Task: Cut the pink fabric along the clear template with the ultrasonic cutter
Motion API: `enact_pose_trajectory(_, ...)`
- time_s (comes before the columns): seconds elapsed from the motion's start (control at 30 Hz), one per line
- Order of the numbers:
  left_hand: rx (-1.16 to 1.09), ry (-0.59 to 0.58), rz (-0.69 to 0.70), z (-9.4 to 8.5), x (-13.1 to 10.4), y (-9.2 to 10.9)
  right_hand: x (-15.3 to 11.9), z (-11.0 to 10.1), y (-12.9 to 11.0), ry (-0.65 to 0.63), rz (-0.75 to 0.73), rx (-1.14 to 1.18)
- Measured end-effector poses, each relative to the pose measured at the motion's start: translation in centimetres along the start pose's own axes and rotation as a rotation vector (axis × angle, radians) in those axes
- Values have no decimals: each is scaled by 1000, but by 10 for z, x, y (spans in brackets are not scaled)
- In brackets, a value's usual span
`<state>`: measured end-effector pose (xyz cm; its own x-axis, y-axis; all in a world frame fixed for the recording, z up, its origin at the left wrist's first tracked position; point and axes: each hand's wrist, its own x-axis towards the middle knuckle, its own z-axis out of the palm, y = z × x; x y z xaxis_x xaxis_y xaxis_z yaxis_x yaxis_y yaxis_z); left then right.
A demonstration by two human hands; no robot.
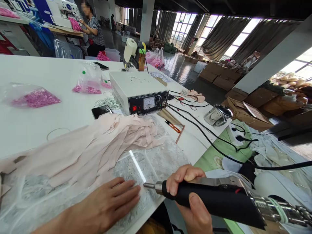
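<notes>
My right hand [192, 195] is wrapped round a black ultrasonic handpiece [207, 198] with a pointed metal tip. The tip points left, just beyond the fingertips of my left hand [109, 201]. That hand lies flat, fingers stretched out, on a clear plastic sheet [170, 156] over the white table; whether a scrap of cloth is under the fingers I cannot tell. Behind it, a loose pile of pale pink fabric strips [97, 143] spreads to the left. A white control box [138, 91] with a dial and red switch stands beyond the strips.
Black cables [209, 146] run from the box past my right side. Orange thread snips [173, 126] and a glass mug [217, 115] are at right. Bags of pink pieces [34, 97], a phone [101, 112] and a cream-coloured device [130, 52] sit farther back. A person [96, 29] works at a sewing machine.
</notes>
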<state>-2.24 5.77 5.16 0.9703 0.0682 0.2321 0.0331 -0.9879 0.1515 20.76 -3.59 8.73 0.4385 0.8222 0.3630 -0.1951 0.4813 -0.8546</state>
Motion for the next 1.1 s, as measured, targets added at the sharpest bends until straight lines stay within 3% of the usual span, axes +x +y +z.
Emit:
enact_pose_trajectory(0.4, -1, 6, -6, 2, -1, 0, 0, -4, 5, -37, -19, -70)
enact_pose_trajectory(0.7, 105, -14, 128, -17, 8, -10, -2, -5, 7, -26, -19, -62)
enact_pose_trajectory(0.93, 130, 11, 90, -4, 2, -6, -1, -5, 9, -41, -34, -46)
enact_pose_trajectory(1.1, 115, 0, 108, -6, 1, -7, -1, -6, 10, -52, -39, -54)
